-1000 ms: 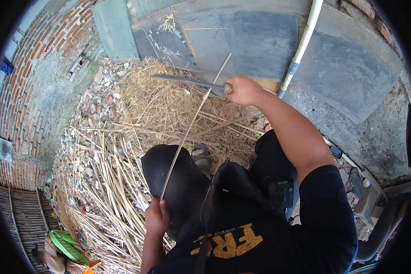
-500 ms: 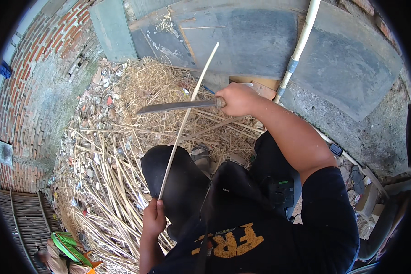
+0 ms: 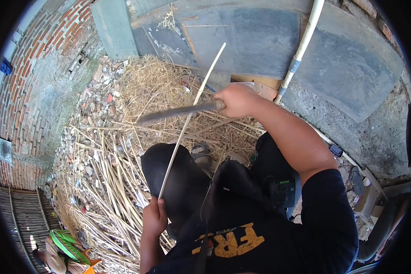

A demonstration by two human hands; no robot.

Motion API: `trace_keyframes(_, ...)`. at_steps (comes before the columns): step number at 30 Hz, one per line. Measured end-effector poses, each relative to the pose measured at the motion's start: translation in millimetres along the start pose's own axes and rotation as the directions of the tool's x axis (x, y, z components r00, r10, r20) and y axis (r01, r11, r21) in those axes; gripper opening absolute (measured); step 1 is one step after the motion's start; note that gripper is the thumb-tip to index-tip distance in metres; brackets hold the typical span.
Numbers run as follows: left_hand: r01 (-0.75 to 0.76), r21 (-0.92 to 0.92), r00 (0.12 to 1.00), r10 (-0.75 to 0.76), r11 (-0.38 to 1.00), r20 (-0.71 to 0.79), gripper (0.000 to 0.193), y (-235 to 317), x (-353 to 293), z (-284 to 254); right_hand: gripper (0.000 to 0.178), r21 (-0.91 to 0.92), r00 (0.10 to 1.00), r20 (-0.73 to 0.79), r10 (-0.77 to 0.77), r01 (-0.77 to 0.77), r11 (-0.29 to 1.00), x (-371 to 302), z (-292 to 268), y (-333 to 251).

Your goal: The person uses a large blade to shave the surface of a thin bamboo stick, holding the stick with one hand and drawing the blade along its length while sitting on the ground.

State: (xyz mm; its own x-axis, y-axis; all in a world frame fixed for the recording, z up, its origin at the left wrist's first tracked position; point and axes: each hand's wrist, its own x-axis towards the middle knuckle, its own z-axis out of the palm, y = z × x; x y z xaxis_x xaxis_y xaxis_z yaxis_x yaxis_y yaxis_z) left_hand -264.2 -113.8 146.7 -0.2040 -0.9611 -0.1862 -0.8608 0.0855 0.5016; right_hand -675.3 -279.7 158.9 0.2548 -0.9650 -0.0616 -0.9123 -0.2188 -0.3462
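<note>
My right hand (image 3: 236, 100) is closed round the handle of a machete (image 3: 176, 113), whose long dark blade points left. Its blade crosses a thin pale stick (image 3: 181, 134), apparently bamboo or cane, and seems to touch it. Beside my left knee, my left hand (image 3: 155, 217) grips the stick's lower end with the thumb on top. From there the stick slants up and away over my dark trouser leg, its far tip free beyond the blade. Whether the blade has cut into the stick cannot be seen.
Many stripped sticks (image 3: 116, 182) lie on rubble to my left. Ahead is a heap of dry shavings (image 3: 153, 91) against grey panels (image 3: 260, 41). A white pipe (image 3: 301, 50) rises at the front right. Another person (image 3: 57, 255) is at the lower left, near a brick wall (image 3: 27, 114).
The machete blade has tilted, its tip dropping slightly nearer to me. The stick's far end has shifted a little to the right. Both hands keep their hold.
</note>
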Motion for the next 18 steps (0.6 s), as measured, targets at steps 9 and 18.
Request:
trace_keyframes(9, -0.012, 0.029, 1.0, 0.012, 0.999, -0.017, 0.037, 2.3, 6.9, -1.6, 0.022, 0.092, 0.985, -0.149, 0.089, -0.075, 0.993, 12.4, 13.5, 40.3)
trace_keyframes(18, -0.023, 0.005, 0.999, 0.023, 1.0, -0.037, 0.042, -4.4, -4.7, 11.1, 0.023, 0.062, 0.999, 0.021, 0.037, -0.038, 0.997, 0.0, 3.6, 14.5)
